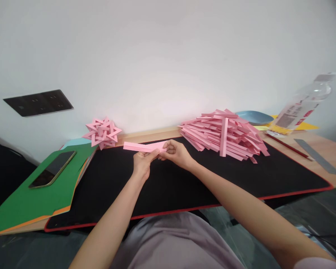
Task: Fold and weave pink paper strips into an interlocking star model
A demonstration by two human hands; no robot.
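Note:
A creased strip of pink paper (137, 146) is held above the black mat, with its long free end pointing left. My left hand (143, 161) grips it from below near the middle, thumb on top. At its right end, my right hand (176, 152) pinches the paper with curled fingers. The two hands' fingertips meet or nearly meet, and partly hide the strip's right portion. Just right of my hands lies a large heap of folded pink paper strips (210, 129). A pink star-shaped paper model (103, 132) stands to the left, near the wall.
The black desk mat (179, 190) has a red edge. On the left, a phone (53, 169) lies on green paper sheets (63, 198). To the right are a blue dish (254, 117), a tilted plastic bottle (302, 106), a pencil (290, 146) and a metal ruler (318, 156).

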